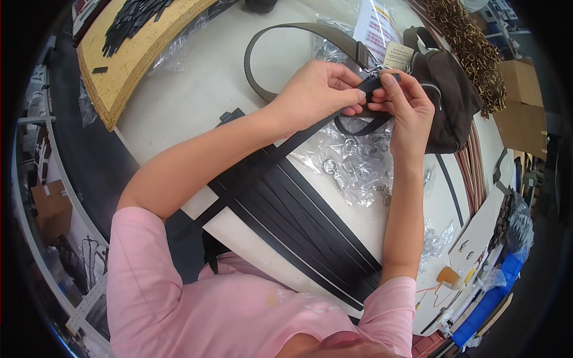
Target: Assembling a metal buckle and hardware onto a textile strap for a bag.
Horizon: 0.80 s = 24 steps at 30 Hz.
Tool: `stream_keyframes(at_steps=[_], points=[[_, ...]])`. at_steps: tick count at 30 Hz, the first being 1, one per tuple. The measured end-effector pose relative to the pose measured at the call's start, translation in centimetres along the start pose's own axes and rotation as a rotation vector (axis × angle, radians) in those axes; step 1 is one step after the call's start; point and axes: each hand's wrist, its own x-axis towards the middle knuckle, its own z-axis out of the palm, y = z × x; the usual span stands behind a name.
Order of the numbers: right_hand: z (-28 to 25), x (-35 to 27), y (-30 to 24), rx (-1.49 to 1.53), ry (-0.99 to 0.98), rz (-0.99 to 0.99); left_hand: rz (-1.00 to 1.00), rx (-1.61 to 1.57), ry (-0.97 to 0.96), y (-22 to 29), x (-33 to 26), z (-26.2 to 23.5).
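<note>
**Black strap, looped and pinched between both hands**

Black strap (358, 122) sat above the table (197, 89), its upper end bent into a small loop between my two hands, the long tail running down and to my left across the table edge. My left hand (316, 89) was closed over the strap from the left, thumb and fingers pressed onto it just below the fold. My right hand (406, 107) pinched the folded end from the right, fingertips bearing down on the top. I judged it light, thin and floppy, stiff enough to keep a curve but ready to spring open if I eased off; the surface looked smooth, so a firm flat pinch close to the fold seemed the place to hold it.

Under my hands lay a crinkled clear plastic bag of metal rings (352, 164). More black strips (298, 215) lay side by side on the table beneath my forearms. Just beyond my right hand sat a dark brown bag (450, 89) with a paper tag (398, 56), its olive shoulder strap (286, 30) curving across the table. A wooden board (119, 65) lay far left.
</note>
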Motion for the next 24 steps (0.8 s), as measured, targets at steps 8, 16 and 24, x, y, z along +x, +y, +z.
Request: stream_keyframes(at_steps=[8, 16, 24], points=[[-0.8, 0.0, -0.2, -0.001, -0.095, 0.033, 0.075, 0.089, 0.025, -0.9, 0.1, 0.2], [-0.8, -0.1, 0.1, -0.005, -0.096, 0.024, 0.16, 0.169, 0.068, -1.1, -0.3, 0.6], [-0.6, -0.1, -0.2, -0.006, -0.069, 0.057, 0.156, 0.142, 0.083, -0.9, -0.3, 0.7]])
